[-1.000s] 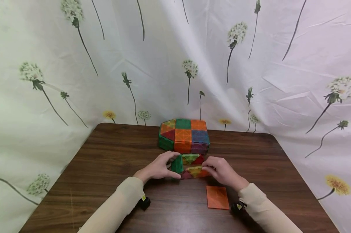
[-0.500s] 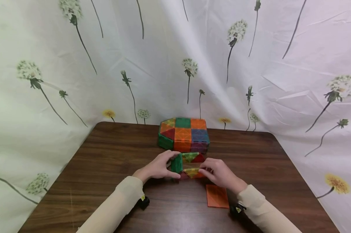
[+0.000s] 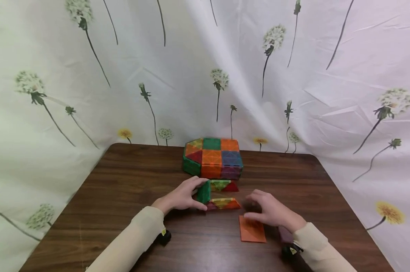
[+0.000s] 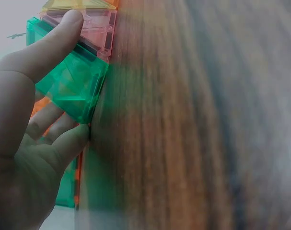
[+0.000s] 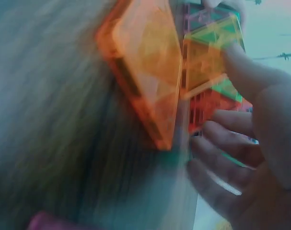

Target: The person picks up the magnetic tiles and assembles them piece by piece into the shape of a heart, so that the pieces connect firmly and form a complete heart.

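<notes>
My left hand (image 3: 181, 194) holds the green magnetic tile (image 3: 204, 192), which stands upright at the left end of two low rows of translucent tiles. In the left wrist view the thumb lies across the green tile's (image 4: 71, 84) edge onto a reddish triangle tile (image 4: 99, 28); the other fingers are at the opposite edge. The front row (image 3: 223, 204) shows reddish, yellow and orange triangles; the back row (image 3: 223, 185) shows yellow-green and red ones. My right hand (image 3: 273, 211) hovers with loosely bent fingers, holding nothing, near a flat orange square tile (image 3: 252, 233).
Behind the rows stands a larger closed block of multicoloured magnetic tiles (image 3: 212, 158). A purple tile (image 3: 285, 235) lies partly hidden beneath my right wrist. The brown wooden table (image 3: 130, 177) meets a flower-printed curtain (image 3: 177, 94) at the back.
My right hand has let go of the front row's right end and moved right, uncovering the orange triangle. The purple tile has come into sight. My left hand keeps its hold.
</notes>
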Motion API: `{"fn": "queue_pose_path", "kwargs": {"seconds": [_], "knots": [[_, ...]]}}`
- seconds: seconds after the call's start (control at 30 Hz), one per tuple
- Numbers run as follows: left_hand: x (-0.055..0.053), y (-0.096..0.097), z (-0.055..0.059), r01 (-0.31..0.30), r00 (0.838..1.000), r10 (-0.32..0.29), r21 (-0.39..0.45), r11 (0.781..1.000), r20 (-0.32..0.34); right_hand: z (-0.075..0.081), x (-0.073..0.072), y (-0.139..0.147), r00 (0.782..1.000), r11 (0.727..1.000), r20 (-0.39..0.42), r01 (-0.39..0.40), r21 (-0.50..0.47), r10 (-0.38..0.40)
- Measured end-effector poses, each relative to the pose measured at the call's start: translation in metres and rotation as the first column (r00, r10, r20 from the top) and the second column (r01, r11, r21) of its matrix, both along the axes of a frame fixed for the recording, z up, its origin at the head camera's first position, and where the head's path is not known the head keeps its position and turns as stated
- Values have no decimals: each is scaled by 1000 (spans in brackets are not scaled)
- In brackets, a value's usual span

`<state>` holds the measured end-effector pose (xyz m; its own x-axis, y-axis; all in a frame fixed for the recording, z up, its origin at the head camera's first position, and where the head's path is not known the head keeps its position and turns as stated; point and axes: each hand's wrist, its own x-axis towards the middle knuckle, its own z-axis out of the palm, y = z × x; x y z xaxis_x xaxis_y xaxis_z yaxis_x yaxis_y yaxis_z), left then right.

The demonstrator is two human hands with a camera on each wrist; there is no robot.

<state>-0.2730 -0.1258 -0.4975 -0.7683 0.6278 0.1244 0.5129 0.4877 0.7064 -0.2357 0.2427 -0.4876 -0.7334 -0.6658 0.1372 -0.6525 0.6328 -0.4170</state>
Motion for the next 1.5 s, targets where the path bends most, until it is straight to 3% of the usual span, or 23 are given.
{"fn": "queue_pose_path", "kwargs": {"seconds": [0.2, 0.5, 0.7, 0.9, 1.1, 1.37, 1.5], "knots": [[0, -5, -1, 12, 999, -12, 19, 1000, 34, -3, 15, 9, 990, 990, 124, -82, 113, 68], [1, -6, 0, -15, 999, 14, 28, 999, 44, 8, 25, 4, 984, 975, 155, -116, 189, 87], [1, -4, 1, -20, 1000, 20, 22, 1000, 23, 12, 24, 6, 981, 975, 169, -127, 182, 97], [-1, -4, 0, -19, 999, 19, 18, 1000, 35, 22, 12, 15, 987, 992, 106, -120, 25, 117], [-1, -4, -1, -25, 1000, 25, 11, 1000, 14, 28, -8, 20, 993, 984, 86, -65, -165, 79], [0, -3, -1, -24, 999, 23, 26, 999, 30, 19, -30, 12, 991, 983, 129, 3, -182, 21], [1, -1, -1, -21, 999, 20, 33, 999, 41, 9, -39, 7, 992, 983, 119, -27, -179, 49]]}}
